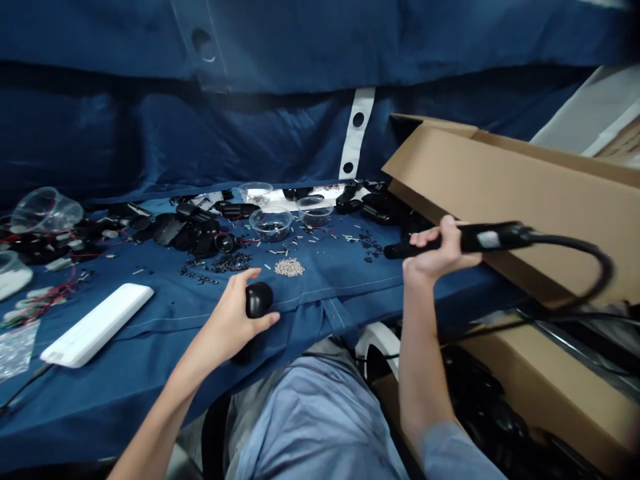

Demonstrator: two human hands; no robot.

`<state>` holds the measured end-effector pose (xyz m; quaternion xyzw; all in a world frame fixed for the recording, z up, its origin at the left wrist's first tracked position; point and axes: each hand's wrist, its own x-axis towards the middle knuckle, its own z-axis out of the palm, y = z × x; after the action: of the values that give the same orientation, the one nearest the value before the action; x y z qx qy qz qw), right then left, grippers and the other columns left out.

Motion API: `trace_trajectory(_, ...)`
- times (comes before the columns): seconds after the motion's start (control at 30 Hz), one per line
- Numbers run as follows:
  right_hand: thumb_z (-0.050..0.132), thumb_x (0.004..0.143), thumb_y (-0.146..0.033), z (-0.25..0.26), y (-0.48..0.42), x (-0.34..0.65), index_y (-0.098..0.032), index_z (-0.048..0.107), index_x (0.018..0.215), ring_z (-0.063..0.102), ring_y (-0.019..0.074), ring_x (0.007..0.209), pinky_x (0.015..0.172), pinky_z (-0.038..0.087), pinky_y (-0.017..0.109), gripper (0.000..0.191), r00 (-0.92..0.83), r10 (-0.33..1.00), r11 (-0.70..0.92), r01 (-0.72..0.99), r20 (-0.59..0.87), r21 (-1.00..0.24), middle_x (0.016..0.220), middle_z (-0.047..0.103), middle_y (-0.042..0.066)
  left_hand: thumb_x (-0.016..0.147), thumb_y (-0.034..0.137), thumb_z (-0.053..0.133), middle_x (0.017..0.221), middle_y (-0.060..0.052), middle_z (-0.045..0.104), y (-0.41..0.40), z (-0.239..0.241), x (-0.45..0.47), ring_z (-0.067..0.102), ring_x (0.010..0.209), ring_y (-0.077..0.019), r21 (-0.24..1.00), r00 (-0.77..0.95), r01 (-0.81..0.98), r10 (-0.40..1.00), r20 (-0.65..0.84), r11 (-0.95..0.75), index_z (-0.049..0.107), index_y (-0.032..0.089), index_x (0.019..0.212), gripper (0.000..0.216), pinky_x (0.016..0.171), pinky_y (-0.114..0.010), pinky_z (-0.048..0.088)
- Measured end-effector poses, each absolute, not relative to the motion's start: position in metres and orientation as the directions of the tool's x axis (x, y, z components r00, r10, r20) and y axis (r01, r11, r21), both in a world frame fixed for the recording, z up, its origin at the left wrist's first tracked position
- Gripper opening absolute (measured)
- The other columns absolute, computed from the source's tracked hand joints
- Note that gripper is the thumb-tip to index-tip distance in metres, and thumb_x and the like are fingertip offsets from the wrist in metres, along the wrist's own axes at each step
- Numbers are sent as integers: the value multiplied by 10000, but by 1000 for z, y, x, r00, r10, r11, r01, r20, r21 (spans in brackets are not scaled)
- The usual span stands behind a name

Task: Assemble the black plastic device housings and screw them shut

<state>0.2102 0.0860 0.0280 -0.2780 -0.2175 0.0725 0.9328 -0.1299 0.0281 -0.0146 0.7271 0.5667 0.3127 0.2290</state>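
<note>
My left hand [240, 318] is curled around a black rounded plastic part [259, 300] at the front of the blue-covered table. Its index finger and thumb show on either side of the glossy end; the other fingers are hidden. My right hand [436, 252] grips a corded black electric screwdriver [480, 238], lying nearly level above the table's right side, its tip pointing left. Just beyond my left hand lie a pile of small silvery screws [289, 267] and a heap of tiny black parts [231, 263].
Clear plastic bowls [271, 224] and black housings [187, 230] stand farther back. A white oblong device [99, 325] with a cord lies at left, near red-wired parts [45, 300]. An open cardboard box [520, 193] is at right; another box [560, 380] with black parts sits lower.
</note>
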Motion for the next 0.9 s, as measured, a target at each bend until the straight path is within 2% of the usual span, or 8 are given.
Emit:
trace_trajectory(0.1,701,743,-276,16,125,228,-238,498,683,418,90,357,343,360,222,214,878,274,788,29,393,-615,455,444,-102,729,502,826,1513,-216,579,24,-18,-133,580,1398,-393,570,209,802,978,10,-177,468,165,1483,900,1114,-486,493)
trace_trajectory(0.23,745,713,-322,2,152,239,-233,512,670,419,76,346,321,351,214,253,869,297,754,42,396,-656,467,468,-104,832,721,650,1066,-225,757,13,-4,-129,726,1050,-496,219,31,976,981,-191,12,638,165,1146,638,832,-519,545)
trace_trajectory(0.3,765,702,-331,-3,160,241,-224,525,662,428,74,343,311,345,209,266,866,316,735,36,389,-677,471,485,-99,850,722,624,958,-211,760,12,2,-127,740,957,-490,159,20,987,978,-209,14,628,192,1007,553,746,-463,519)
trace_trajectory(0.37,769,700,-323,-6,165,241,-215,531,656,438,77,344,303,338,205,265,862,337,722,20,378,-692,469,492,-91,850,634,675,908,-181,763,11,4,-125,750,897,-443,213,47,977,987,-156,-13,599,206,989,456,697,-400,486)
trace_trajectory(0.5,752,719,-324,-3,162,238,-216,528,690,432,80,348,316,342,211,251,873,321,740,9,366,-672,468,485,-94,823,546,760,791,-53,738,8,0,-116,713,698,-298,533,-17,844,989,145,-63,570,227,1058,440,606,-314,437)
trace_trajectory(0.63,696,775,-332,15,140,229,-239,486,748,411,83,371,360,362,219,231,894,289,780,-12,343,-626,475,439,-116,848,484,786,873,-41,759,1,-4,-104,703,767,-238,783,-191,574,891,411,-238,689,214,1062,359,713,-301,491)
trace_trajectory(0.77,656,823,-335,39,104,208,-235,444,743,370,63,410,401,353,200,248,851,453,804,-261,266,-534,531,402,-110,853,354,811,1001,-53,731,0,-7,-93,675,913,-213,962,-103,48,957,273,-269,749,196,1084,287,882,-312,511)
trace_trajectory(0.9,592,884,-343,62,63,171,-221,419,712,329,43,412,409,317,184,272,735,635,745,-500,240,-441,561,344,-104,780,211,839,837,5,571,-2,-12,-81,569,760,-145,887,65,-456,991,115,-73,680,200,1039,303,744,-287,493)
